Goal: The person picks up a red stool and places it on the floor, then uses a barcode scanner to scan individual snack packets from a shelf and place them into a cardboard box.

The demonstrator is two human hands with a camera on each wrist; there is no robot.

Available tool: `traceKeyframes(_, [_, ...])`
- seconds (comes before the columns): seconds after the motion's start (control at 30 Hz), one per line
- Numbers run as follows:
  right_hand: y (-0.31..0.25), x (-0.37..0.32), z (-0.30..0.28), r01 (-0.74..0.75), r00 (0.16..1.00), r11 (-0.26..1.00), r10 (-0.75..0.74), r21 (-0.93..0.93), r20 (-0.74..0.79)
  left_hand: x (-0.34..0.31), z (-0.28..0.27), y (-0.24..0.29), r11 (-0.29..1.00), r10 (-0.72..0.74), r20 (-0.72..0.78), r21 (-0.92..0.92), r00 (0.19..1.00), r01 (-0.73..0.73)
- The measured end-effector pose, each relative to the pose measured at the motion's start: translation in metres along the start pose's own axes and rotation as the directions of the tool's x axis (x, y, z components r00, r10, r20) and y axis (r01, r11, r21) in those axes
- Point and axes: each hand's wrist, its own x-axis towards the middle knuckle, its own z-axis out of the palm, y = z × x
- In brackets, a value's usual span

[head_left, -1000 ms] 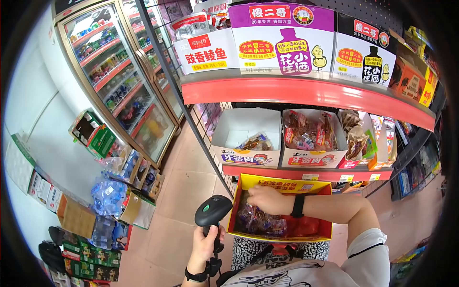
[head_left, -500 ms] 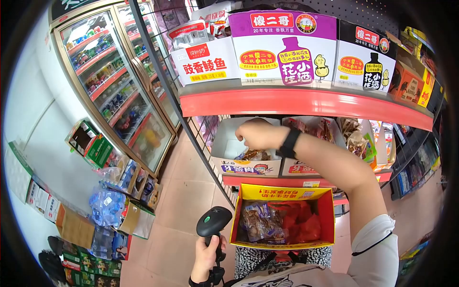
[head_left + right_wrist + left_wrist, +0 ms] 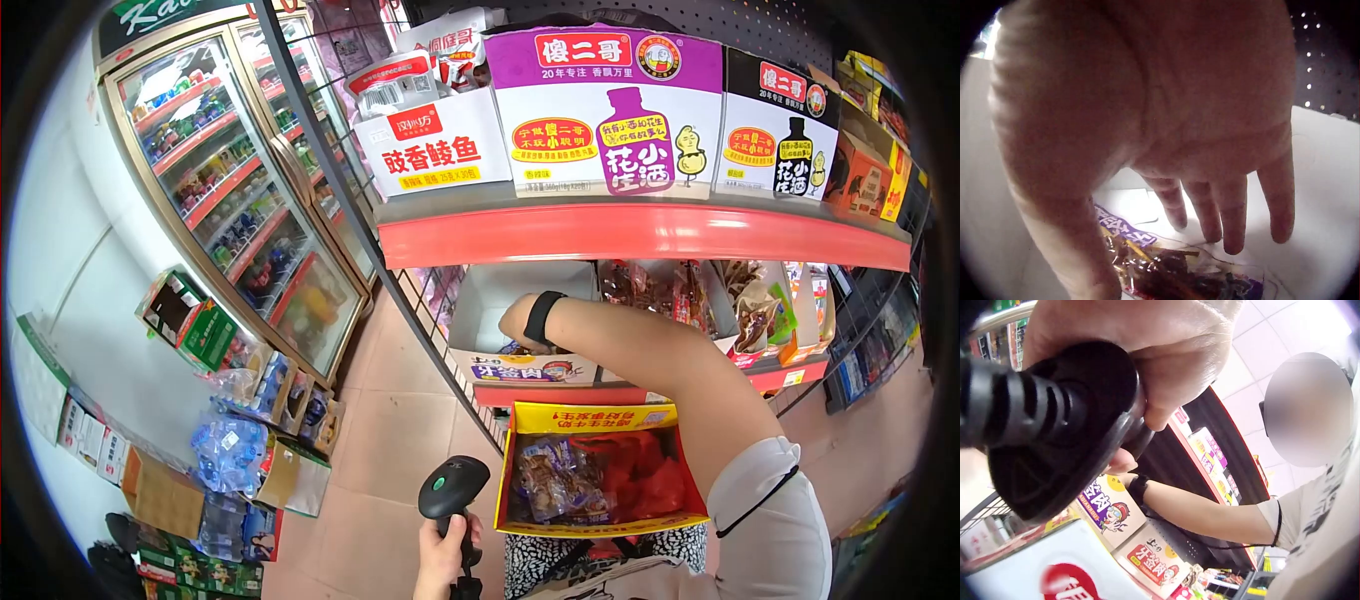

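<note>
In the head view my left hand [image 3: 440, 550] grips a black barcode scanner [image 3: 455, 485] by its handle; the left wrist view shows the handle close up. My right hand [image 3: 1160, 106] reaches down inside a white snack box [image 3: 480, 295] on the lower shelf. Its fingers point downward, spread apart, over a clear snack packet [image 3: 1166, 269] with a purple label and toothpicks inside. Thumb and fingers stand on either side of that packet. Below the shelf, a yellow-and-red box [image 3: 608, 415] holds purple-labelled packets [image 3: 560, 480] and red packets [image 3: 645, 475].
A second white box [image 3: 725, 320] of red packets stands right of the first. The red-edged upper shelf [image 3: 640, 240] with a purple box [image 3: 560, 90] overhangs my right forearm. A wire rack side [image 3: 425, 310] borders the left; a glass-door fridge [image 3: 220, 180] and cartons stand beyond.
My right hand has moved up from the packets in the yellow-and-red box to the white box on the shelf, then lower inside it. My left hand keeps holding the scanner.
</note>
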Motion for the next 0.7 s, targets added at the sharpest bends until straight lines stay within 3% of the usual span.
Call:
traceKeyframes(0.1, [0.003, 0.019, 0.016, -0.009, 0.992, 0.99, -0.008, -0.138, -0.124, 0.001, 0.002, 0.001, 1.0, 0.01, 0.006, 0.008, 1.0, -0.01])
traceKeyframes(0.17, [-0.001, 0.006, 0.012, 0.015, 0.973, 0.997, -0.032, -0.076, -0.229, 0.0, 0.004, 0.002, 1.0, 0.017, -0.005, -0.001, 1.0, -0.017])
traceKeyframes(0.27, [0.018, 0.02, 0.015, 0.059, 0.974, 0.998, -0.06, -0.011, -0.219, -0.003, 0.008, 0.009, 0.997, 0.07, 0.013, 0.015, 0.997, -0.07])
traceKeyframes(0.3, [0.025, 0.019, 0.016, 0.053, 0.941, 0.996, -0.027, 0.067, -0.338, -0.003, 0.008, 0.01, 0.997, 0.071, 0.011, 0.016, 0.997, -0.071])
traceKeyframes(0.33, [0.031, 0.011, 0.011, 0.055, 0.94, 0.996, -0.03, 0.066, -0.339, -0.004, 0.009, 0.011, 0.998, 0.063, 0.004, 0.015, 0.998, -0.063])
traceKeyframes(0.4, [0.04, -0.01, 0.0, 0.079, 0.835, 0.994, -0.022, 0.081, -0.549, -0.005, 0.01, 0.014, 0.998, 0.057, -0.003, 0.014, 0.998, -0.057])
traceKeyframes(0.43, [0.04, -0.028, -0.004, 0.079, 0.835, 0.994, -0.022, 0.08, -0.55, -0.006, 0.011, 0.015, 0.997, 0.066, 0.002, 0.049, 0.998, -0.066])
traceKeyframes(0.5, [0.041, -0.06, -0.007, 0.111, 0.726, 0.991, -0.03, 0.074, -0.687, -0.006, 0.012, 0.017, 0.994, 0.077, 0.006, 0.079, 0.997, -0.077])
traceKeyframes(0.53, [0.045, -0.066, -0.001, 0.109, 0.727, 0.992, -0.032, 0.069, -0.686, -0.006, 0.013, 0.016, 0.995, 0.089, 0.021, 0.046, 0.996, -0.09])
traceKeyframes(0.6, [0.052, -0.078, 0.019, 0.404, 0.611, 0.869, -0.022, 0.288, -0.791, -0.006, 0.015, 0.018, 0.995, 0.104, 0.037, 0.006, 0.994, -0.105])
traceKeyframes(0.63, [0.049, -0.092, 0.025, 0.462, 0.545, 0.845, -0.03, 0.271, -0.838, -0.007, 0.018, 0.021, 0.994, 0.105, 0.037, 0.011, 0.994, -0.106])
traceKeyframes(0.67, [0.045, -0.107, 0.029, 0.437, 0.594, 0.838, 0.004, 0.327, -0.804, -0.008, 0.02, 0.022, 0.994, 0.106, 0.036, 0.016, 0.994, -0.107])
traceKeyframes(0.7, [0.042, -0.114, 0.037, 0.48, 0.54, 0.822, -0.002, 0.306, -0.842, -0.008, 0.02, 0.022, 0.994, 0.106, 0.036, 0.01, 0.994, -0.107])
